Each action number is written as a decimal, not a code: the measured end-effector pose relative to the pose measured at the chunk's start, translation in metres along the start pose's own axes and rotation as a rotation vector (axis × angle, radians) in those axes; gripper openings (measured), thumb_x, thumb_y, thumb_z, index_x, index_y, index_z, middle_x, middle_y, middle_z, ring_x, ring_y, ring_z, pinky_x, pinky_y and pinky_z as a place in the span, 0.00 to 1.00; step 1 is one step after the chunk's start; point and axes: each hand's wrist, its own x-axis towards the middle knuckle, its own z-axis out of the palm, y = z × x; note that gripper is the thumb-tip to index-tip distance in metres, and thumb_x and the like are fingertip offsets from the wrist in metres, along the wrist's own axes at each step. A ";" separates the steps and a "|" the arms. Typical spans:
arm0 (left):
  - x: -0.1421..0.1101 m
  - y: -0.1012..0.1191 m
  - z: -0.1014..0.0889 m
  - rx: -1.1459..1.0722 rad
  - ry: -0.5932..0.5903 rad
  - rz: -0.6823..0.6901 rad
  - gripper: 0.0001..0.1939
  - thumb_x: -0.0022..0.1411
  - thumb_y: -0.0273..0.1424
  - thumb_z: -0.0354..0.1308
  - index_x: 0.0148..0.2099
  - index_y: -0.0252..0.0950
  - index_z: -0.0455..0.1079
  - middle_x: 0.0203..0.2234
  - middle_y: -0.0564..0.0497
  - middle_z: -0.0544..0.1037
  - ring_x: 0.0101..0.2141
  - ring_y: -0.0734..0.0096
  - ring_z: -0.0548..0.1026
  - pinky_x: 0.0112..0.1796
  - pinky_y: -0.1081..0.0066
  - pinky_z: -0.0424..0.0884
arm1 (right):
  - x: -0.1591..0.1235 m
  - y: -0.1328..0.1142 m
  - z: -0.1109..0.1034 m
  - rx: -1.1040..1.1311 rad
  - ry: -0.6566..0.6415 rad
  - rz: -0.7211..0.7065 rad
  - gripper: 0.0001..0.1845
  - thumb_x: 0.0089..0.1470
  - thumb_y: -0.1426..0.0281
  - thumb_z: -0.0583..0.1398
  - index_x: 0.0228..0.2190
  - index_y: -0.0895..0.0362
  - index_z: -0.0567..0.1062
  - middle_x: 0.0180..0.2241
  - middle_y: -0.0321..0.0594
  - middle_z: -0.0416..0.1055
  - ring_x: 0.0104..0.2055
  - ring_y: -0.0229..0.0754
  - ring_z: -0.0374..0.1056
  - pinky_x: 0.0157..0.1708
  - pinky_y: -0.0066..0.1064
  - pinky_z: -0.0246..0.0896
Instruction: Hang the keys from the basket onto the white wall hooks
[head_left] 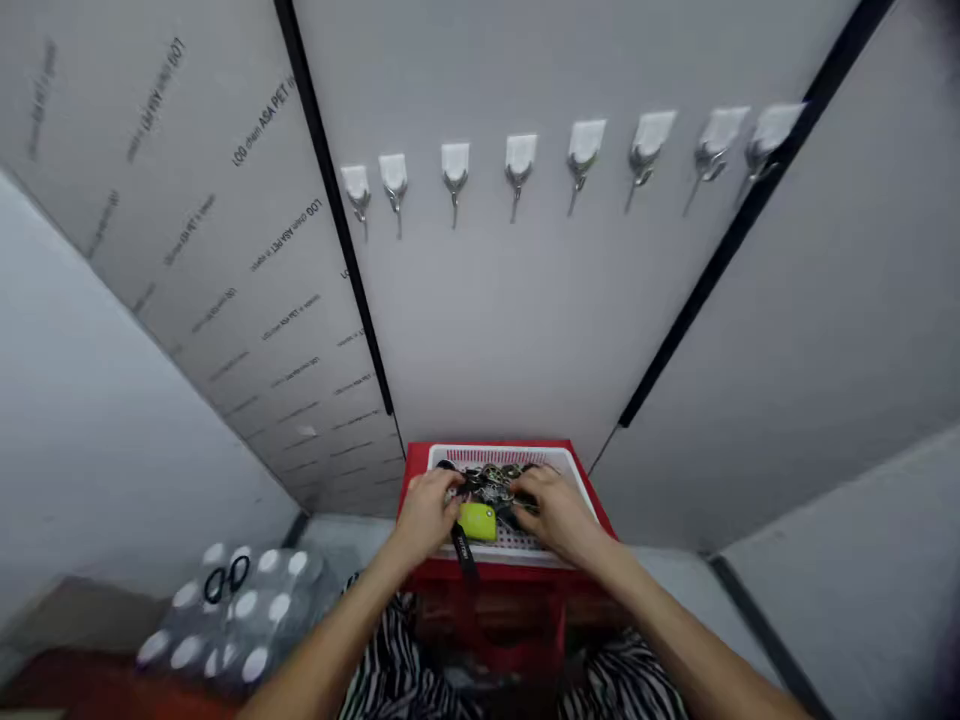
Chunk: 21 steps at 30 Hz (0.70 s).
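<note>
One pair of black-handled scissors (226,580) lies on a pack of white-capped bottles (245,605) to the near left, well apart from our hands. Next comes our left hand (427,510), reaching over the left part of the white basket (517,555), its grip curled narrow with the thumb just beside a lime-green key fob (478,521); we cannot tell whether it holds anything. A black strap (463,552) with pale lettering hangs over the near rim below that hand. It looks soft and limp, so we would judge it easy to pinch anywhere, though it could swing or snag.

The fob lies in the near part of the basket, left of the middle. We expect it to be light, stiff and a little slippery, best taken by its two long edges between thumb and forefinger. Beyond it, the tangle of keys and rings (491,485) spreads towards the far side; each piece is probably light and hard, but linked rings may drag others along, so we would lift by a ring rather than a blade. On the right, our right hand (559,510) reaches into the pile with fingers bent and a modest opening between thumb and fingertips; what it holds, if anything, we cannot make out. The basket seems thin, slightly flexible plastic, steadiest held by opposite rims, and sits on a red surface (416,468).
</note>
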 end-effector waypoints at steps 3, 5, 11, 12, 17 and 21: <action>-0.007 -0.007 -0.005 0.021 -0.034 -0.014 0.15 0.44 0.23 0.43 0.37 0.37 0.61 0.35 0.52 0.67 0.38 0.73 0.62 0.40 0.70 0.56 | 0.010 -0.013 0.009 0.034 -0.145 -0.120 0.16 0.37 0.70 0.53 0.34 0.56 0.67 0.33 0.38 0.65 0.36 0.38 0.59 0.35 0.26 0.50; -0.011 -0.009 -0.007 0.068 -0.087 0.019 0.18 0.43 0.22 0.44 0.39 0.38 0.60 0.37 0.52 0.66 0.41 0.72 0.60 0.42 0.68 0.53 | 0.015 -0.020 0.013 0.008 -0.189 -0.140 0.20 0.35 0.69 0.55 0.36 0.55 0.65 0.34 0.39 0.63 0.36 0.39 0.58 0.35 0.27 0.50; -0.010 0.001 -0.013 0.306 -0.216 0.066 0.20 0.41 0.26 0.48 0.42 0.37 0.58 0.39 0.47 0.66 0.42 0.65 0.59 0.45 0.55 0.42 | 0.020 -0.031 0.023 -0.117 -0.167 -0.073 0.23 0.30 0.64 0.58 0.35 0.53 0.66 0.34 0.41 0.56 0.37 0.42 0.55 0.34 0.31 0.49; -0.008 0.003 -0.014 0.345 -0.233 0.064 0.19 0.41 0.27 0.48 0.40 0.35 0.59 0.37 0.46 0.67 0.41 0.64 0.60 0.44 0.54 0.42 | 0.020 -0.030 0.024 -0.113 -0.163 -0.081 0.22 0.30 0.64 0.58 0.34 0.53 0.66 0.34 0.41 0.56 0.36 0.42 0.55 0.34 0.31 0.49; 0.003 0.010 -0.018 0.309 -0.272 0.086 0.14 0.40 0.26 0.50 0.34 0.35 0.62 0.31 0.47 0.70 0.36 0.64 0.64 0.42 0.56 0.46 | 0.022 -0.012 0.023 0.102 -0.086 -0.119 0.09 0.40 0.65 0.52 0.24 0.56 0.68 0.26 0.37 0.59 0.30 0.36 0.56 0.29 0.26 0.49; 0.012 0.015 -0.030 -0.065 -0.162 0.046 0.17 0.40 0.25 0.50 0.37 0.37 0.60 0.30 0.51 0.70 0.32 0.70 0.65 0.38 0.67 0.56 | 0.028 -0.004 0.011 0.424 0.021 -0.043 0.11 0.43 0.66 0.49 0.17 0.59 0.63 0.18 0.33 0.56 0.22 0.32 0.53 0.23 0.23 0.47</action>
